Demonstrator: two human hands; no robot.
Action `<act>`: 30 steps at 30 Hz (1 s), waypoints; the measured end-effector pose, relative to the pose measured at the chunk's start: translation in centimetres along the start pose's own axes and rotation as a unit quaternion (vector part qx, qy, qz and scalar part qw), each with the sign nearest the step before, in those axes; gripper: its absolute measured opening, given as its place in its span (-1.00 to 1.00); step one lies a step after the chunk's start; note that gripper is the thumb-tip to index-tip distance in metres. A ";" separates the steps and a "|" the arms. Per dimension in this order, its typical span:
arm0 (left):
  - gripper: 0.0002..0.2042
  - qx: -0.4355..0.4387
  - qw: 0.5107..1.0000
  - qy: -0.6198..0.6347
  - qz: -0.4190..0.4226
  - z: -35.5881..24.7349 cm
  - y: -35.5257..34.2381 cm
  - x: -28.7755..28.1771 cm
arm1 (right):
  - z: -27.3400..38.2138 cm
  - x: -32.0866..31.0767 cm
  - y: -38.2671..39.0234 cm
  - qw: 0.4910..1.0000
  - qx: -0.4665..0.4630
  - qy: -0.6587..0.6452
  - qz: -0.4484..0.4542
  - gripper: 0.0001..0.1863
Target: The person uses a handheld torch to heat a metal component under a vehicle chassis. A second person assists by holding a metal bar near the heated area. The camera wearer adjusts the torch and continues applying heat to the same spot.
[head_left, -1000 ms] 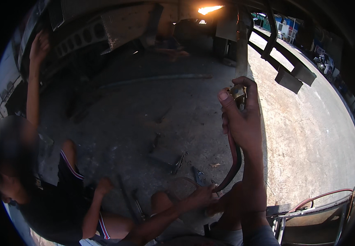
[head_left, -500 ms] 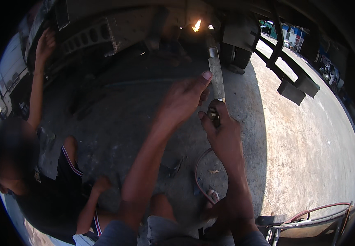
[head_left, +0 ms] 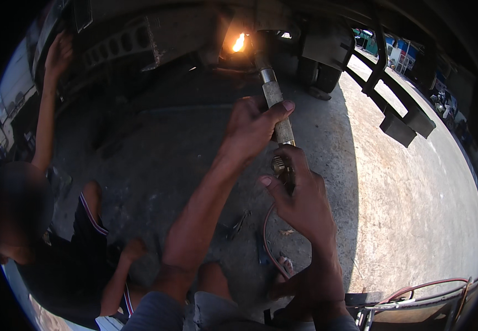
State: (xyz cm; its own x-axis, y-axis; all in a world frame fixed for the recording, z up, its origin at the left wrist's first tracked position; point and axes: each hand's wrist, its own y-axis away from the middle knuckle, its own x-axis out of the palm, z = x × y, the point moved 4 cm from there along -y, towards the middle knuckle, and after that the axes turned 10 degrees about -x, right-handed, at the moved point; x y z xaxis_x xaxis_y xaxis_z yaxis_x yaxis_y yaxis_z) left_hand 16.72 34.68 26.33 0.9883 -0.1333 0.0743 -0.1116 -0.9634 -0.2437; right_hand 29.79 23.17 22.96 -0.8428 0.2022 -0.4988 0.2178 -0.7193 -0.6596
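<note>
**Torch gripped in both hands**

Torch (head_left: 276, 107) points toward 12 o'clock, its flame (head_left: 239, 42) at the dark frame overhead. Left hand (head_left: 252, 128) clasps the metal tube; right hand (head_left: 299, 193) grips the valve end, red hose (head_left: 267, 243) trailing toward 6 o'clock. Blue signs (head_left: 401, 48) at 1 o'clock.

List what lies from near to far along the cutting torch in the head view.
Right hand on the torch's valve end, left hand gripping the grey metal torch tube, then the orange flame under the dark vehicle frame.
</note>
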 end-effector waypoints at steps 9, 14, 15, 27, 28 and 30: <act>-0.71 0.050 0.998 0.015 0.038 -3.0 0.9 1.6 | 1.3 0.0 0.4 0.996 -0.013 0.084 -0.042 -0.46; -0.63 -0.008 0.999 -0.011 0.052 -1.4 0.5 0.5 | 0.9 0.5 0.6 0.996 0.006 0.082 -0.034 -0.52; -0.63 -0.015 0.999 -0.007 0.048 -1.1 0.5 0.2 | 0.8 0.7 0.6 0.996 0.002 0.086 -0.028 -0.52; -0.65 -0.063 0.997 0.041 0.008 2.8 0.4 -1.5 | -0.4 2.2 0.5 0.996 0.004 0.082 0.035 -0.57; -0.65 -0.071 0.997 0.040 0.006 3.0 0.5 -1.6 | -0.5 2.3 0.5 0.996 0.005 0.081 0.038 -0.57; -0.65 -0.089 0.995 0.038 0.002 3.3 0.5 -1.9 | -0.7 2.5 0.6 0.996 0.006 0.077 0.043 -0.57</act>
State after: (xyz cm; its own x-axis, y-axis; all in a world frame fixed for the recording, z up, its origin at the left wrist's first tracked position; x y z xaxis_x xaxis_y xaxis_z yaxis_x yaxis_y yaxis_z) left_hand 15.14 35.22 22.85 0.9778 -0.1472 0.1491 -0.1382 -0.9880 -0.0690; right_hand 28.19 23.72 20.96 -0.7354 0.2395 -0.6339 0.2790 -0.7455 -0.6053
